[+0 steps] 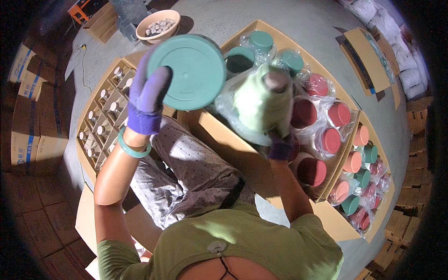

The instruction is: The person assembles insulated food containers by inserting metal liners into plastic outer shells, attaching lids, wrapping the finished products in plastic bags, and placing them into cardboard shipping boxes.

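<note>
Grey floor (303,21), smooth and concrete-looking, spreads across the top, lit in the middle and darkening toward the rim. At eleven o'clock a peach basin (148,31) holds small brownish lumps; farther out, between ten and eleven, stand an orange frame (79,11) and a thin cable (84,70). Stacked cartons (37,123) fill nine o'clock, more brown boxes (413,186) line the edge past three, and white sacks (382,23) are piled at two, beyond an open carton (366,63).

The person's left hand (145,95), purple-gloved, is at ten to eleven o'clock, its grip pinched on the edge of a teal-green disc (196,74), thumb on the face; the disc is at eleven. The right hand (281,143), near three, has its grip on the lower part of a blurred pale-green vessel (259,105) in clear plastic, between one and two; how tightly it closes I cannot tell.

Below the vessel, a large carton (228,154) holds plastic-wrapped red and green containers (331,140). Another carton (377,217) of similar pieces sits toward four, and a divided carton (85,161) of white-capped bottles (114,106) around nine to ten.
</note>
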`<action>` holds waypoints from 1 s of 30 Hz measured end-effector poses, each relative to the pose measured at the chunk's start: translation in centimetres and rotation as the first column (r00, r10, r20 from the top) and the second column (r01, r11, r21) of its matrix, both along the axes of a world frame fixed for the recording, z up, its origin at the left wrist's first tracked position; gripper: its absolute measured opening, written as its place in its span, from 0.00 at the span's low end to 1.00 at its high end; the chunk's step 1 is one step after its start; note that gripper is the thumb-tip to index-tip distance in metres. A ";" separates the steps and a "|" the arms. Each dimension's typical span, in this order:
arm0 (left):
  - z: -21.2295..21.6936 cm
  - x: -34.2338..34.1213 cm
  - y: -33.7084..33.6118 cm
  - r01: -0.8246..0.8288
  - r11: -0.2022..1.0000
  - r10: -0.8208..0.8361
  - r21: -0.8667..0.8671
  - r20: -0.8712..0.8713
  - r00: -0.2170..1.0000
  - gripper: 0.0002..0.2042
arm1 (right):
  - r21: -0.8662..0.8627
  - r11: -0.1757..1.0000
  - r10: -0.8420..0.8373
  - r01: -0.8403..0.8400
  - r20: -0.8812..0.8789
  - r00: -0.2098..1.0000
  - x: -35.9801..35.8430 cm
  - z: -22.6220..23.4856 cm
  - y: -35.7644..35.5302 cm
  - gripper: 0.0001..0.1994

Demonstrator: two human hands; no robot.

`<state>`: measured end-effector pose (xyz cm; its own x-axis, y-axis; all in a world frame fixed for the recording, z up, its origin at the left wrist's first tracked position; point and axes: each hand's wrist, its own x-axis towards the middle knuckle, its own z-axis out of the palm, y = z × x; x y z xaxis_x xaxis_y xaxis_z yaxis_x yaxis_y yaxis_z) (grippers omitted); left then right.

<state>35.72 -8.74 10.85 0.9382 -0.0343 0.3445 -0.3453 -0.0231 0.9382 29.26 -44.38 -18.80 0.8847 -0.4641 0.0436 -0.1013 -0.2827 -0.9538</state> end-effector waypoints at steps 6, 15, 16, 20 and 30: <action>-4.2 5.1 -4.3 0.254 0.931 -0.318 -0.262 -0.237 0.918 0.28 | -0.369 0.604 0.390 -0.707 -0.637 0.665 0.3 4.9 4.0 0.34; -15.2 9.7 -9.2 0.520 0.854 -0.449 0.022 -0.474 0.757 0.33 | -0.247 0.407 0.575 -0.879 -0.679 0.457 0.7 7.2 2.6 0.23; -15.9 10.3 -9.0 0.497 0.867 -0.411 0.039 -0.507 0.757 0.32 | -0.245 0.381 0.615 -0.892 -0.653 0.442 0.4 7.4 2.6 0.22; -17.3 11.5 -9.1 0.043 0.802 -0.211 0.596 0.216 0.953 0.27 | -0.478 0.237 0.616 -0.846 -0.599 0.511 0.4 9.7 1.7 0.18; -18.5 2.9 -16.5 0.422 0.045 -0.480 0.905 -0.351 0.804 0.37 | -0.608 0.572 0.564 -0.551 -0.197 0.802 8.2 13.0 -2.2 0.15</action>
<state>38.59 -25.19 -7.67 0.5955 -0.7538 -0.2777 -0.6804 -0.6571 0.3246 37.47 -46.57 -5.80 0.9553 0.2594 0.1415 0.2941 -0.7874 -0.5418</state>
